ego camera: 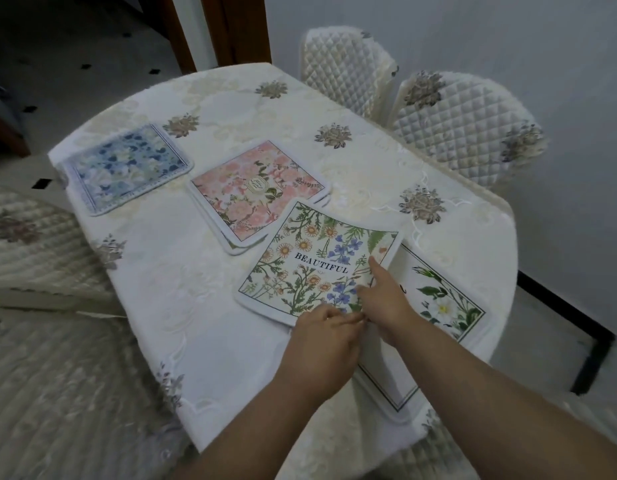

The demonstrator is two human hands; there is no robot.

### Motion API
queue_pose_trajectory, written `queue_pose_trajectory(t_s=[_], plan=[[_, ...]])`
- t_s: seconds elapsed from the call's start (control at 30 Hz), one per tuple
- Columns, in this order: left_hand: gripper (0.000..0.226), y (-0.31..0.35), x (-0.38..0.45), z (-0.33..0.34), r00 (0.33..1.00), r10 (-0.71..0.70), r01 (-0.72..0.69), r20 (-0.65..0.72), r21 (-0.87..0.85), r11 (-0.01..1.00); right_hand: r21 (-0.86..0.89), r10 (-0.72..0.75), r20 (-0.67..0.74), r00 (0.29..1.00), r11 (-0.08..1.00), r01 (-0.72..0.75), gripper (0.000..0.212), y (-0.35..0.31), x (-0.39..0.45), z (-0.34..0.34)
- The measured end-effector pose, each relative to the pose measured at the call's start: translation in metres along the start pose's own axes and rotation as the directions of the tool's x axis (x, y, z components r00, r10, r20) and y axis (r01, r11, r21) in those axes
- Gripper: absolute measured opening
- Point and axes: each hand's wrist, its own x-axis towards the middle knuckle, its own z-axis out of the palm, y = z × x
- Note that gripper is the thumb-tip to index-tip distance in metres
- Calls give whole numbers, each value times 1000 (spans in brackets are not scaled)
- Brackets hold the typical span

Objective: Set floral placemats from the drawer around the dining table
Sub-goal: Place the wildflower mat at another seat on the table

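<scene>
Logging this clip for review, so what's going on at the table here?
A person is laying out floral placemats on a cloth-covered dining table. Both hands are on the "BEAUTIFUL" wildflower mat: the left hand pinches its near edge, the right hand presses it with a straight forefinger. It overlaps a white-flower mat. A blue mat lies at the far left, beside a small stack of pink mats.

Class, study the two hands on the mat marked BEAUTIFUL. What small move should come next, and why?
Probably lift the BEAUTIFUL mat clear and carry it to a free edge of the table. It lies askew, overlapping the white-flower mat and touching the pink stack. The left hand pinches its near edge, and the right hand rests a finger on it.
</scene>
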Motion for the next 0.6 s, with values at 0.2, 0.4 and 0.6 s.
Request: queue_pose_trajectory(t_s=[0.2, 0.4, 0.6], plan=[[16, -1, -8, -66, 889, -436, 452, 139, -404, 795, 77, -164, -75, 984, 982, 170, 63, -25, -61, -30], [70, -22, -28, -145, 801, -577, 599, 161, -253, 760, 53, -317, -42, 948, 946, 319, 66, -53, -149, -86], [50, 30, -64, -232, 765, -617, 536, 183, -712, 453, 272, -343, 9, 939, 905, 327, 64, -86, -215, -122]])
